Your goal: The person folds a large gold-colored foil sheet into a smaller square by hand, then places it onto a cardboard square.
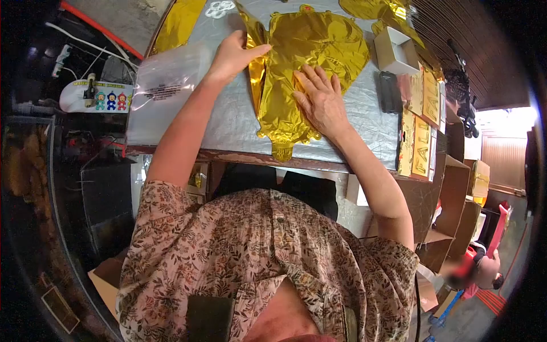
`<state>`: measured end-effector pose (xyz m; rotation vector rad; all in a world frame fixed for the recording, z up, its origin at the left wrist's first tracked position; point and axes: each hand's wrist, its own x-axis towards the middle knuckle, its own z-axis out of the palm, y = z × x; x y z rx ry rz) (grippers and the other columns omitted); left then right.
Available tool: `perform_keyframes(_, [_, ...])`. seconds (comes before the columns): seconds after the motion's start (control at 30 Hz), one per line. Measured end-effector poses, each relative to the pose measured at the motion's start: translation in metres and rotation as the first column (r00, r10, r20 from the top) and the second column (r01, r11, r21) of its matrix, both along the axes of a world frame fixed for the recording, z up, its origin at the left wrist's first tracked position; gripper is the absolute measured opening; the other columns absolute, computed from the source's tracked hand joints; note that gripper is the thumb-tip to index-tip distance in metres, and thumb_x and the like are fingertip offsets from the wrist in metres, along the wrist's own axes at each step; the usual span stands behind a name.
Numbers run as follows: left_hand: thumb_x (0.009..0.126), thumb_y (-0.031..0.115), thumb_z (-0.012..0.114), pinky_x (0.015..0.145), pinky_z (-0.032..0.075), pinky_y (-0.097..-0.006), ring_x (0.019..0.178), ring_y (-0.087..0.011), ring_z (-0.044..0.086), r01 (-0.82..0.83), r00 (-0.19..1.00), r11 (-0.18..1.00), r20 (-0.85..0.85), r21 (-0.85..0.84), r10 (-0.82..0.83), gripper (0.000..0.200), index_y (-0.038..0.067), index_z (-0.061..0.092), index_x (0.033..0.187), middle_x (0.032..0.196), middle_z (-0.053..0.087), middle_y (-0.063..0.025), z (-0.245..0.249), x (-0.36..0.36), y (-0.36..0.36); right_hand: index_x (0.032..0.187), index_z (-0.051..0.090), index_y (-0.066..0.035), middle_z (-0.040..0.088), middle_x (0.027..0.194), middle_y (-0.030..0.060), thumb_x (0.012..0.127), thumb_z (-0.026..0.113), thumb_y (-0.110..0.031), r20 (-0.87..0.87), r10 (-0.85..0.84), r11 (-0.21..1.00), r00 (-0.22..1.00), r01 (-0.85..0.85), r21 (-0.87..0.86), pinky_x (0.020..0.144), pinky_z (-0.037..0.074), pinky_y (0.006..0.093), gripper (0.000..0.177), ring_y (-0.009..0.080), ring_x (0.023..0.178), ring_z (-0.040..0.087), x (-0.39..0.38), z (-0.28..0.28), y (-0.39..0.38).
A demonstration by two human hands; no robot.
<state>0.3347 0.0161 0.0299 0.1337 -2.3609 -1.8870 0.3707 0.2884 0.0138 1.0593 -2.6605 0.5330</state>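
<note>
A deflated gold foil balloon (pixel 310 62) lies flat on the grey-covered table (pixel 233 122). My left hand (pixel 235 54) pinches a folded strip of the balloon at its left edge, thumb pointing right over the fold. My right hand (pixel 322 102) lies flat, palm down with fingers spread, on the lower middle of the balloon. The balloon's small tail (pixel 282 151) hangs at the table's near edge.
A clear plastic bag (pixel 165 85) lies at the table's left. A small open white box (pixel 397 51), a black object (pixel 390 91) and gold letter packs (pixel 421 139) sit on the right. More gold foil (pixel 179 23) lies at the back. Cardboard boxes (pixel 450 205) and another person (pixel 481 268) are lower right.
</note>
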Motion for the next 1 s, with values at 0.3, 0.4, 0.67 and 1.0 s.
perform_keyframes(0.3, [0.102, 0.037, 0.066, 0.073, 0.055, -0.0294, 0.091, -0.0151, 0.068, 0.152, 0.977, 0.921, -0.087, -0.359, -0.195, 0.045, -0.003, 0.066, 0.125, 0.114, 0.068, -0.0105, 0.017, 0.011, 0.039, 0.147, 0.054, -0.011, 0.049, 0.154, 0.0139, 0.103, 0.059, -0.033, -0.007, -0.008, 1.000, 1.000, 0.008, 0.013, 0.118, 0.029, 0.0620, 0.050, 0.0398, 0.144, 0.042, 0.000, 0.001, -0.002])
perform_keyframes(0.4, [0.106, 0.031, 0.058, 0.083, 0.054, -0.0332, 0.098, -0.0206, 0.066, 0.203, 0.937, 0.861, -0.163, -0.466, -0.309, 0.037, 0.002, 0.067, 0.127, 0.117, 0.066, -0.0102, 0.015, 0.007, 0.025, 0.147, 0.054, -0.011, 0.049, 0.154, 0.0140, 0.102, 0.059, -0.033, -0.004, -0.009, 1.000, 1.000, 0.009, 0.010, 0.118, 0.029, 0.0618, 0.050, 0.0397, 0.144, 0.042, 0.001, 0.002, -0.002])
perform_keyframes(0.67, [0.103, 0.019, 0.056, 0.110, 0.033, -0.0455, 0.125, -0.0255, 0.054, 0.159, 0.826, 0.546, -0.192, -0.823, -0.530, 0.026, 0.018, 0.074, 0.123, 0.138, 0.064, -0.0029, 0.002, -0.003, 0.032, 0.146, 0.054, -0.010, 0.048, 0.155, 0.0144, 0.102, 0.060, -0.032, -0.004, 0.001, 1.000, 1.000, -0.001, 0.024, 0.117, 0.029, 0.0619, 0.050, 0.0406, 0.144, 0.042, 0.001, 0.006, -0.003])
perform_keyframes(1.0, [0.100, 0.004, 0.056, 0.101, 0.053, -0.0346, 0.116, -0.0310, 0.068, 0.064, 0.861, 0.813, -0.380, -0.579, -0.339, 0.028, 0.008, 0.071, 0.123, 0.126, 0.072, -0.0106, -0.008, -0.039, 0.009, 0.147, 0.053, -0.010, 0.047, 0.156, 0.0145, 0.102, 0.060, -0.032, 0.026, -0.005, 1.000, 1.000, 0.004, 0.023, 0.117, 0.028, 0.0616, 0.051, 0.0404, 0.145, 0.041, 0.001, 0.004, -0.003])
